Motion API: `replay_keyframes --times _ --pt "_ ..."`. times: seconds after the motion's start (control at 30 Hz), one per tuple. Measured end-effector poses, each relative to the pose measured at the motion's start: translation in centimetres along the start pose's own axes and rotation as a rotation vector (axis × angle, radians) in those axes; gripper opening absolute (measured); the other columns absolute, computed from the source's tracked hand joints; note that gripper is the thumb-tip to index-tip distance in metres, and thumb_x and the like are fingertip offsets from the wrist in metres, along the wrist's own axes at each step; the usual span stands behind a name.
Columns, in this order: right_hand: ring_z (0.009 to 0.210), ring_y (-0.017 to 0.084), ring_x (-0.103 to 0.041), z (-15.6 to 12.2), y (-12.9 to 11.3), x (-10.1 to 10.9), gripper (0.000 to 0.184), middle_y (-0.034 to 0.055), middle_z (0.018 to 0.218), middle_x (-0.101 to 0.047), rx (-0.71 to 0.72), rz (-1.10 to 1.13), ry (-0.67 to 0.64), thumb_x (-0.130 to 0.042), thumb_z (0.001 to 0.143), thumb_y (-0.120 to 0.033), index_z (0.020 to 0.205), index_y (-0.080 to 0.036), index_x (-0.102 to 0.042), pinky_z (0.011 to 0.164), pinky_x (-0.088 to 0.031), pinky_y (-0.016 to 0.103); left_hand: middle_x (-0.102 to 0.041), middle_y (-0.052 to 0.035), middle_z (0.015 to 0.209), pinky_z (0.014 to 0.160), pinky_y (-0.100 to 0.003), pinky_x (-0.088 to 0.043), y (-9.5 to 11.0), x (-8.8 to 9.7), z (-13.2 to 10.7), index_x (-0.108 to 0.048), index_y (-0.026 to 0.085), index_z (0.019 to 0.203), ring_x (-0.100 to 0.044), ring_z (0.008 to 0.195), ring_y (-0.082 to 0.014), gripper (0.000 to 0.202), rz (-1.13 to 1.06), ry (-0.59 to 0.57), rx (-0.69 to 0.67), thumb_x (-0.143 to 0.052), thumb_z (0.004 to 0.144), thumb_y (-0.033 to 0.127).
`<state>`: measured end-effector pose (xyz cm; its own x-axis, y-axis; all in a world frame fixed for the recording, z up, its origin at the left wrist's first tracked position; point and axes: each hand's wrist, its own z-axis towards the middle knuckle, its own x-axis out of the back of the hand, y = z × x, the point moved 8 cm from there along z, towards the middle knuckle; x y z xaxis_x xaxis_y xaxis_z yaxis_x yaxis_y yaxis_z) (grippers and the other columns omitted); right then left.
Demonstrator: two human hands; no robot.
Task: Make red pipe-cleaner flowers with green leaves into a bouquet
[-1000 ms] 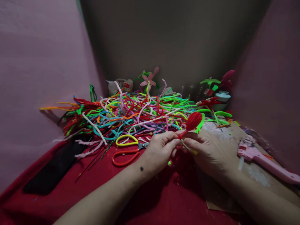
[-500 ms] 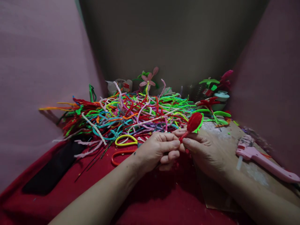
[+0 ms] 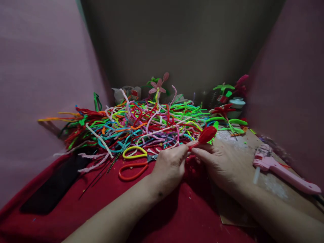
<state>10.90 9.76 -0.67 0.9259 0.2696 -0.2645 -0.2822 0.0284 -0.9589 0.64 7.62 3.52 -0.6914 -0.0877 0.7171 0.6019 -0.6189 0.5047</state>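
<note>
Between my two hands is a red fuzzy pipe-cleaner flower bud (image 3: 207,134), tilted up to the right, with a bit of bright green behind its head. My left hand (image 3: 171,163) is closed, its fingers wrapped round the lower end of the bud's stem; most of its fingertips are hidden. Thumb and fingers of my right hand (image 3: 217,165) pinch the stem just below the red head. Scissors (image 3: 134,172) with one yellow and one orange-red handle loop lie left of my left hand, their blades hidden behind it.
A large heap of coloured pipe cleaners (image 3: 146,121) spreads behind my hands. At right, a pink glue gun (image 3: 280,170) rests on a brown board (image 3: 233,216). A black flat object (image 3: 50,185) lies on the red cloth (image 3: 157,216). Finished flowers and a pale bottle (image 3: 237,105) stand behind.
My left hand has rolled over, its back now turned up and its fingers hidden. The red bud has tipped lower to the right, and more of the scissors shows.
</note>
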Motion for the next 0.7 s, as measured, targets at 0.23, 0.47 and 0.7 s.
replay_keyframes --times 0.23,0.47,0.7 --pt "0.063 0.013 -0.055 0.1 -0.2 0.0 0.017 -0.0006 0.075 -0.067 -0.02 -0.035 0.014 -0.065 0.073 -0.026 0.088 -0.024 -0.071 0.062 -0.042 0.028 -0.049 0.0042 0.055 0.055 -0.019 -0.034 -1.0 -0.4 0.4 -0.058 0.016 0.069 -0.044 0.052 -0.0071 0.022 -0.373 -0.098 0.219 -0.044 0.085 0.02" --pt "0.067 0.016 -0.06 0.0 0.3 -1.0 0.015 0.0012 0.077 -0.069 -0.077 0.126 -0.102 -0.061 0.077 -0.023 0.089 -0.023 -0.07 0.064 -0.046 0.03 -0.045 0.0052 0.05 0.042 -0.016 -0.028 -1.8 -1.7 0.2 -0.05 0.015 0.06 -0.036 0.042 -0.0042 0.024 -0.723 -0.188 0.433 -0.047 0.082 0.025" --pt "0.07 0.016 -0.062 0.0 0.8 -0.8 0.021 0.0032 0.081 -0.068 -0.09 0.197 -0.089 -0.064 0.074 -0.025 0.095 -0.02 -0.067 0.068 -0.047 0.03 -0.045 0.006 0.047 0.035 -0.015 -0.022 -1.6 -2.7 -0.4 -0.057 0.013 0.073 -0.033 0.035 -0.0017 0.02 -1.062 -0.289 0.58 -0.056 0.078 0.032"
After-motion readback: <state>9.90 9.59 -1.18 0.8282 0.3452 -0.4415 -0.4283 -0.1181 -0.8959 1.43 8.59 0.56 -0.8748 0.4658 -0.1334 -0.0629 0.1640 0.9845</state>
